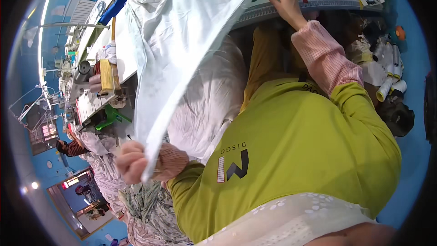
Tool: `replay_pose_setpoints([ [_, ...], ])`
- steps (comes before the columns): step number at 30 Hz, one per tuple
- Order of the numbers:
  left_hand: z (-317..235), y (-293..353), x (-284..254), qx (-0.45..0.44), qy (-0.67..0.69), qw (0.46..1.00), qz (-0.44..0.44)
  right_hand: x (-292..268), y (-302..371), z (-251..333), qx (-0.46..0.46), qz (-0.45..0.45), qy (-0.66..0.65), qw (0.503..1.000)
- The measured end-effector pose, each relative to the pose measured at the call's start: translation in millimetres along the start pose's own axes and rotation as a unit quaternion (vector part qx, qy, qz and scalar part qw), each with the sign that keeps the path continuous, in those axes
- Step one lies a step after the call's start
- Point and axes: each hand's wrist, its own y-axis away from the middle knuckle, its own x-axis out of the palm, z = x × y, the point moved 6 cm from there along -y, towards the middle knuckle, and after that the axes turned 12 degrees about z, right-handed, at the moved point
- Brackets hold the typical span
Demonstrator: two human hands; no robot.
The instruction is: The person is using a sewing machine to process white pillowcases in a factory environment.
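A long stretch of white fabric [182, 32] runs from the table down across my lap, its near edge pulled into a fairly straight diagonal. At the lower left end of that edge, my left hand [133, 161] is closed around the fabric; the hand is slightly smeared by motion. My right hand [286, 3] is over the front edge of the table, near the upper end of the fabric's edge. Its fingers are apart, and I see nothing held in them. A grey ruler strip [314, 3] runs along the table edge beneath my right wrist.
Thread cones [389, 70] stand in a group at the right. Heaped cloth [150, 214] lies at the lower left, with a green plastic stool [110, 117] above it. Another person [75, 146] is at the far left. Sewing machines line the left side.
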Motion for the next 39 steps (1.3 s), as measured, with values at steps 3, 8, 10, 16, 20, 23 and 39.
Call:
replay_pose_setpoints([
  [3, -27, 10, 19, 0.070, 0.072, 0.993, 0.063, -26, 15, 53, -0.080, -0.005, -0.016, 0.997],
  [8, -57, -5, 42, 0.062, 0.064, 0.994, 0.068, -73, 26, 135, -0.126, 0.034, -0.126, 0.983],
  [10, -70, -14, 50, 0.151, 0.060, 0.982, 0.099, -78, 29, 176, -0.310, 0.073, -0.029, 0.948],
  [16, -73, -30, 76, 0.179, 0.112, 0.974, 0.081, -98, 71, 157, -0.283, 0.144, -0.051, 0.947],
  [20, -16, -61, 181, -0.031, 0.108, 0.985, 0.133, -98, 146, 91, -0.132, 0.206, -0.081, 0.966],
  [23, 52, -84, 330, -0.096, 0.177, 0.947, 0.249, -76, 176, 50, -0.020, 0.234, -0.109, 0.966],
  [39, 233, -46, 474, -0.231, 0.197, 0.899, 0.314, -60, 140, 0, 0.061, 0.223, -0.196, 0.953],
])
